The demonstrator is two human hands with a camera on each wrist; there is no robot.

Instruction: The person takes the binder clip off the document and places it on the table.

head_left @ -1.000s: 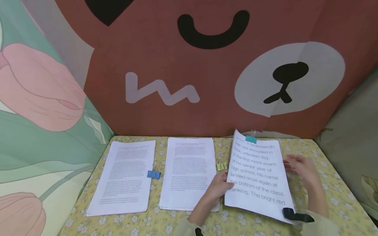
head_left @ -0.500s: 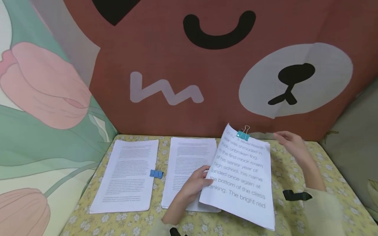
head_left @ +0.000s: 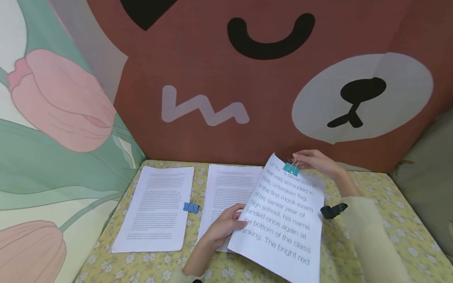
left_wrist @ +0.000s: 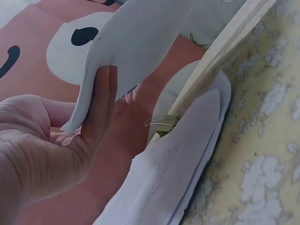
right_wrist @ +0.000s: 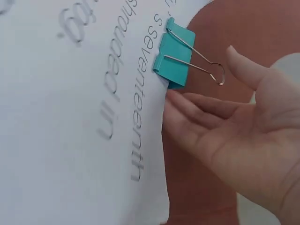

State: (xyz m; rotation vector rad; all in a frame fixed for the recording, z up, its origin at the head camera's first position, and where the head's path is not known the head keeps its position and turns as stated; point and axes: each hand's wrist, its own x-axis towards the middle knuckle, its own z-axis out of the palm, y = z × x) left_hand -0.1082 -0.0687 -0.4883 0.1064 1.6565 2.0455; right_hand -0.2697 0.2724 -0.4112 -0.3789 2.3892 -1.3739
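Note:
A printed paper stack in large type is tilted up above the table, its left edge pinched by my left hand. In the left wrist view, the thumb and fingers lie on opposite faces of the lifted paper. A teal binder clip bites the top edge, its wire handles pointing away from the sheet. My right hand is at that clip. In the right wrist view its extended fingers reach behind the paper just below the clip, and the thumb stands apart from the wire handles.
Left on the flowered table lies a printed stack with a blue binder clip on its right edge. A middle stack is partly covered by the raised paper. Its yellow-green clip shows in the left wrist view.
My left hand has lifted the paper stack and carried it left over the middle stack. My right hand has moved from the stack's right side up to the teal clip.

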